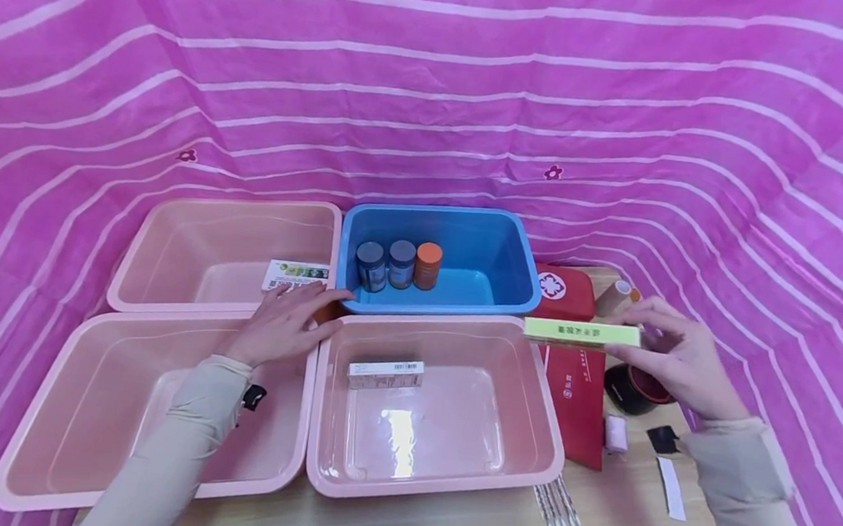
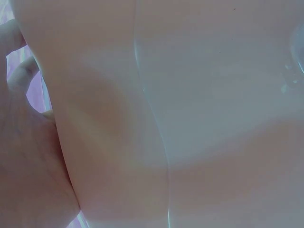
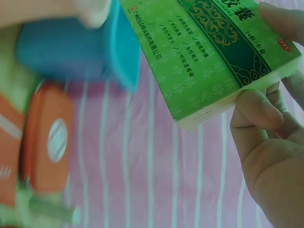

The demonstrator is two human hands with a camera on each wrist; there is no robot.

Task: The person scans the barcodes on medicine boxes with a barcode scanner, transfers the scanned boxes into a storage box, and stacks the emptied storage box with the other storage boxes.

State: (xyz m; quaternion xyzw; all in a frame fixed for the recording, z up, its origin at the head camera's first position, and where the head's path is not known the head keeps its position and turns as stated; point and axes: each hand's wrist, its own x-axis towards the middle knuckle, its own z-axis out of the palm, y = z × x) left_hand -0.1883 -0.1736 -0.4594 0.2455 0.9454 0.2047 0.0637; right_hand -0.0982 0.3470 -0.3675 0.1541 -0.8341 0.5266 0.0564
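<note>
My right hand (image 1: 676, 360) pinches one end of a flat green medicine box (image 1: 573, 331) above the right side of the table. In the right wrist view the box (image 3: 190, 71) shows a dark green patterned band and printed lettering, with the thumb along its lower edge. My left hand (image 1: 284, 322) rests at the rims where the tubs meet, its fingers spread and loosely bent. A white medicine box (image 1: 386, 374) lies in the front right pink tub (image 1: 447, 481). Beside my left fingers, another white box (image 1: 296, 274) leans in the back left pink tub (image 1: 227, 204).
Several bottles, including an orange-capped one (image 1: 428, 265), stand in the blue tub (image 1: 444, 211). The front left pink tub (image 1: 45, 431) sits nearer me. At right lie a red case (image 1: 564, 290), a red pouch (image 1: 574, 410), a dark round container (image 1: 628, 394) and silver strips (image 1: 558, 510).
</note>
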